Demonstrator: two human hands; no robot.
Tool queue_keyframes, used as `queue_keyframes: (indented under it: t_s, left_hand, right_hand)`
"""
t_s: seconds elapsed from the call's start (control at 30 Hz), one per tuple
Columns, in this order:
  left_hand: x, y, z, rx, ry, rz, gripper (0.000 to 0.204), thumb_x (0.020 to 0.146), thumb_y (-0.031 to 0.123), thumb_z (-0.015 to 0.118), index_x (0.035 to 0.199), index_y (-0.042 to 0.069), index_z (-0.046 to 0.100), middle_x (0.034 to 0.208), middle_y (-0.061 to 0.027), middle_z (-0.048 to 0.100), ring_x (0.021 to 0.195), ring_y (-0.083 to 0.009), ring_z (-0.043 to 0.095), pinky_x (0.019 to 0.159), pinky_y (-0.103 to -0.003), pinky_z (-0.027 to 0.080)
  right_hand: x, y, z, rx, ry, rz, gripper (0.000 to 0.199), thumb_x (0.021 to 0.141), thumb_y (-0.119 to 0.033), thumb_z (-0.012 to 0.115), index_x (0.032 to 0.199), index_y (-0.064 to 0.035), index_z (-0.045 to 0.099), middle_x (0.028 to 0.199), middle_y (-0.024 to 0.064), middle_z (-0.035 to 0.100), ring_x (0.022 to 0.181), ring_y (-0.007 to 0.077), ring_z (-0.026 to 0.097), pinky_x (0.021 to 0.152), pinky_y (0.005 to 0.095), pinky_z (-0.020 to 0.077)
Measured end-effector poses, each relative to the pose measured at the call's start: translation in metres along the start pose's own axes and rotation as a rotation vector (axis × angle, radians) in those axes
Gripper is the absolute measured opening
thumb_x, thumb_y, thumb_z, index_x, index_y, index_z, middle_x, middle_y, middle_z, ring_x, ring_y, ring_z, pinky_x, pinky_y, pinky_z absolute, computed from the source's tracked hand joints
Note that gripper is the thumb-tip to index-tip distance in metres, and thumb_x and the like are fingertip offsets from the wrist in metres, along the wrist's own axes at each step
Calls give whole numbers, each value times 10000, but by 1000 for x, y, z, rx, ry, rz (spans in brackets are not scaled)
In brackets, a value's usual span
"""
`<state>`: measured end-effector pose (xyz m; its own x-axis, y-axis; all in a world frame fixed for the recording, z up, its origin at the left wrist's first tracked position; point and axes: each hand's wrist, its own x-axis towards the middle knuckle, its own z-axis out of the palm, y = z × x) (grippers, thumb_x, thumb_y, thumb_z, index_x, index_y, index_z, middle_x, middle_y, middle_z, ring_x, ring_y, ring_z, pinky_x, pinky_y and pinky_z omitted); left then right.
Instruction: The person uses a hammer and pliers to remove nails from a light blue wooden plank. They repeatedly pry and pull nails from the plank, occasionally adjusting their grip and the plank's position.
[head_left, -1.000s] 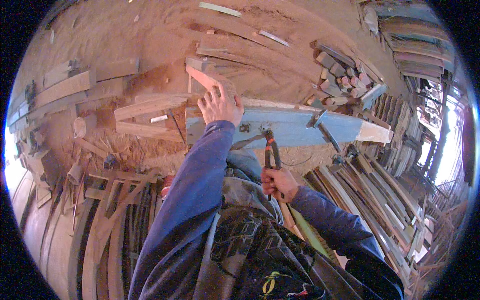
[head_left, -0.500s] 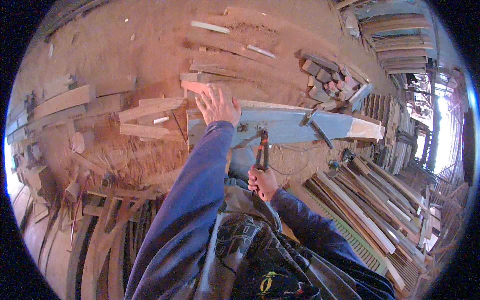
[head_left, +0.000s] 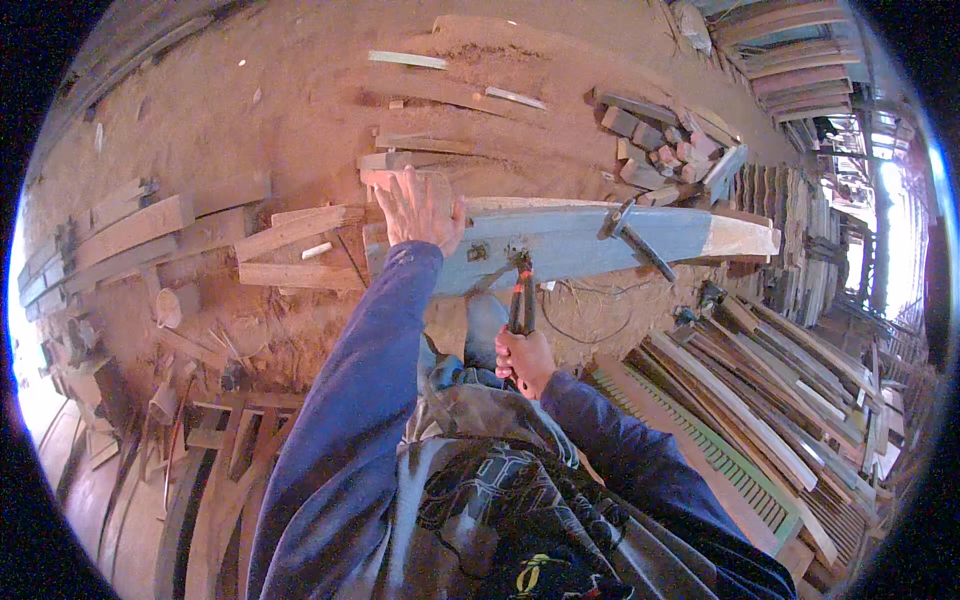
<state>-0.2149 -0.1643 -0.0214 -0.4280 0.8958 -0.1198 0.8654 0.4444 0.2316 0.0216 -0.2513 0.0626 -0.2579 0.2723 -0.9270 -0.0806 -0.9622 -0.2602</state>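
One pair of pincers [head_left: 523, 300], dark with orange-red bands, is gripped by the curled fingers of the right hand [head_left: 527, 362]; its head lies beyond them, at a rough pit in the tapering, blue-painted wooden board [head_left: 580, 238]. The left hand [head_left: 422, 215], fingers spread, lies over the board's far edge.

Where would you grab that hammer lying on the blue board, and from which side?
Probably by the slim hammer handle, coming from the near right: it slants to the near edge of the blue board, while the wider head lies farther in.
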Motion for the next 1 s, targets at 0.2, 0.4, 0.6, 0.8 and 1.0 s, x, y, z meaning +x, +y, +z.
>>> queue_keyframes:
  t_s: [0.2, 0.4, 0.6, 0.8, 1.0]
  left_hand:
    - [10, -2, 2, -34, -1, -14, 684, 947, 548, 418, 1435, 71, 469, 1585, -214, 255, 1461, -467, 197, 1179, -636, 74]
    - [13, -2, 13, -59, 52, -9, 707, 943, 547, 427, 1470, 77, 416, 1598, -200, 231, 1471, -454, 175, 1189, -617, 59]
    - [11, -3, 14, -50, 43, -13, 688, 934, 538, 453, 1449, 81, 438, 1594, -193, 245, 1463, -459, 192, 1193, -607, 62]
    - [9, -3, 11, -21, 68, 23, 680, 938, 532, 442, 1449, 82, 431, 1574, -195, 285, 1451, -459, 217, 1195, -598, 62]
    - [10, -2, 4, -89, 127, -6, 657, 947, 492, 453, 1452, 72, 426, 1549, -222, 321, 1453, -442, 235, 1193, -591, 105]
  right_hand:
    - [29, 36, 3, -182, 243, -188, 124, 914, -50, 583, 967, -124, 498, 656, -25, 442, 471, 86, 390, 436, 284, 332]
    - [80, 79, -20, -529, 442, -514, 191, 878, -39, 630, 1021, -75, 509, 705, -16, 466, 525, 112, 449, 472, 313, 407]
    - [112, 105, -22, -763, 595, -856, 282, 833, 42, 633, 1063, -30, 486, 916, 30, 502, 744, 118, 511, 650, 281, 451]
    - [128, 116, -16, -590, 589, -846, 340, 832, 68, 620, 1126, -13, 471, 965, 54, 506, 805, 137, 527, 709, 285, 458]
    - [106, 94, -3, -864, 605, -969, 401, 887, 18, 596, 1253, -18, 436, 1009, 71, 530, 848, 164, 574, 737, 294, 483]
